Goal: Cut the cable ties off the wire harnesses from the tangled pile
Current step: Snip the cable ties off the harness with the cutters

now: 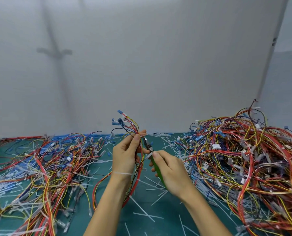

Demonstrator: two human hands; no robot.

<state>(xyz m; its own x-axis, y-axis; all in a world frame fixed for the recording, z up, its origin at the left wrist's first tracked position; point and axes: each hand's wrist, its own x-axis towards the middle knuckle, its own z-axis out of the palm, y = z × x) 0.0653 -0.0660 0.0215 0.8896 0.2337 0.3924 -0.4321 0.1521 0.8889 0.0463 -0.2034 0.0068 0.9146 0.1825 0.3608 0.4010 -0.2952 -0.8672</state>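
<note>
Green-handled cutters (150,148) gripped in right hand (170,171), jaws up against wire harness (135,186). Left hand (124,155) clutches harness upright above mat (141,225). Judged about midway: snipped ties (142,212) litter mat, flatter heap (53,164) at left looks processed, tall tangled pile (244,159) at right remains.

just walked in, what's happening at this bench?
A person is clipping ties off wiring. The left hand grips one wire harness above the green mat; the right hand holds green-handled cutters, tips at the harness. The left pile and right pile flank them, cut ties scattered across the mat.
</note>
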